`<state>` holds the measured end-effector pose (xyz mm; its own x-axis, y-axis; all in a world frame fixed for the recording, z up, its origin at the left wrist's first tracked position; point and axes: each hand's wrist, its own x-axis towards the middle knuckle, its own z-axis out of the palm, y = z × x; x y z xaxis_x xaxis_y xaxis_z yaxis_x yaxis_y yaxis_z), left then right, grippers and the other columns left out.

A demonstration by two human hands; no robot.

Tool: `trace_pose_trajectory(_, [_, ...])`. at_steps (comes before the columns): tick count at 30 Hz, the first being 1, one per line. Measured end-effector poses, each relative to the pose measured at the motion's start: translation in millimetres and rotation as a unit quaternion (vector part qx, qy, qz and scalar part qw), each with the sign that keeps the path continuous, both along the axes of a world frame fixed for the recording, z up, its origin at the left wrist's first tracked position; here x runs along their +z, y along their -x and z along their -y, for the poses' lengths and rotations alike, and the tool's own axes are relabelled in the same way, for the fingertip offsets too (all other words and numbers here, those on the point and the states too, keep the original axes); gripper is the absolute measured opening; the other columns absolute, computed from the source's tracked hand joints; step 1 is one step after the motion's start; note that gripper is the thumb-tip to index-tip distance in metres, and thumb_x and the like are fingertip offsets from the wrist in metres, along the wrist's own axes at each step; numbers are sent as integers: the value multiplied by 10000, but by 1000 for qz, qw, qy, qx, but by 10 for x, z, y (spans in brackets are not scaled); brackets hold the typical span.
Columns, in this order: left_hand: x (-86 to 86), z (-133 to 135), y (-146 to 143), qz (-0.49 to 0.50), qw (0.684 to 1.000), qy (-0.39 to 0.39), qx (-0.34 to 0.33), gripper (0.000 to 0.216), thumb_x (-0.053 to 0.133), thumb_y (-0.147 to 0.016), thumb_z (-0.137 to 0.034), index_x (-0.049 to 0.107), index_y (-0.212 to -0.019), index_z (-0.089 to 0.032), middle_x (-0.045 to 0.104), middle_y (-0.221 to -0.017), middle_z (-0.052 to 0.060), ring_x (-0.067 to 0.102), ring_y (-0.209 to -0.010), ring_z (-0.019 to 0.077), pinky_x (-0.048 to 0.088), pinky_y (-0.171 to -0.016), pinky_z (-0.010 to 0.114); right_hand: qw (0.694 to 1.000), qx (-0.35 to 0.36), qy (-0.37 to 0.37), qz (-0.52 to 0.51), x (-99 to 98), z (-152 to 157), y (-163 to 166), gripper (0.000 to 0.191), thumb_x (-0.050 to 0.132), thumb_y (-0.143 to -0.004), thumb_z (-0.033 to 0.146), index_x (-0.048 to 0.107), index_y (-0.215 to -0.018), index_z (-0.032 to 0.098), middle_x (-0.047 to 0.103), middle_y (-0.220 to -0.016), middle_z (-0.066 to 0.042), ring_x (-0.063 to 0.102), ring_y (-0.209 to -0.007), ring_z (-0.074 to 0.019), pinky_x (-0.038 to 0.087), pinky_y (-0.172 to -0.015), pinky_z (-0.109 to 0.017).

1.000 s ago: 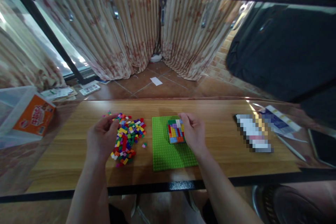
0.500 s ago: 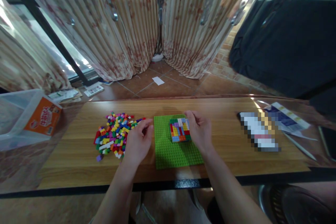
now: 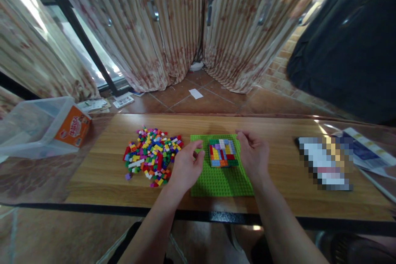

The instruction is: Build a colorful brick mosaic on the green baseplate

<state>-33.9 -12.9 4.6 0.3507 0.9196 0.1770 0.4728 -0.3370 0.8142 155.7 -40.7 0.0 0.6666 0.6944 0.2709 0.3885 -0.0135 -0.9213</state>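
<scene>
Curtains (image 3: 173,41) beyond the left hand (image 3: 186,166) — bright window (image 3: 108,62) off its left — tiled floor (image 3: 272,103) past the right hand (image 3: 256,156).

L hand (image 3: 187,166) moved from brick pile (image 3: 151,152) to L edge of baseplate (image 3: 216,183); R hand (image 3: 256,154) uncovered brick bld's (image 3: 222,152) R side.

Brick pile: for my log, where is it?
In the head view, the brick pile lies left of centre on the table, left of the green baseplate, beside the left hand.

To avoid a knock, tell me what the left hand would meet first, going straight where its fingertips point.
Probably the multicoloured plastic-brick block on the green studded baseplate; depth is unclear, so the left hand might pass above.
</scene>
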Motion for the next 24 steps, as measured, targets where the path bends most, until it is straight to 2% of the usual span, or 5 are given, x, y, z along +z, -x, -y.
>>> trace_pose_trajectory(5, [-48, 31, -35, -28, 999, 12, -19, 313, 544, -876, -189, 634, -1174, -165, 736, -1058, 90, 678, -747, 170, 547, -723, 309, 1000, 2, 11, -15, -20, 7, -16, 297, 575, -830, 377, 753, -933, 163, 755, -925, -101, 679, -841, -223, 518, -804, -393])
trace_pose_trajectory(13, [-54, 82, -71, -110, 991, 36, -71, 325, 539, -884, -206, 648, -1190, -181, 758, -1023, 86, 710, -860, 231, 549, -781, 358, 999, 11, 25, -28, -30, 6, -7, 283, 600, -797, 354, 754, -920, 151, 756, -893, -105, 674, -775, -218, 518, -726, -366])
trace_pose_trajectory(19, [-17, 98, -65, -151, 984, 49, -87, 346, 565, -853, -195, 631, -1193, -197, 732, -1088, 49, 690, -941, 211, 544, -831, 326, 996, 29, 82, 5, -20, 26, -37, 345, 588, -793, 386, 746, -978, 141, 747, -864, -100, 657, -706, -207, 509, -666, -351])
trace_pose_trajectory(24, [5, 111, -67, -223, 970, 17, -97, 259, 577, -830, -198, 656, -1075, -171, 704, -1047, 73, 682, -918, 231, 551, -800, 341, 985, 51, 156, 57, -17, 64, -85, 428, 588, -784, 422, 720, -1070, 133, 737, -880, -113, 656, -698, -209, 516, -654, -352])
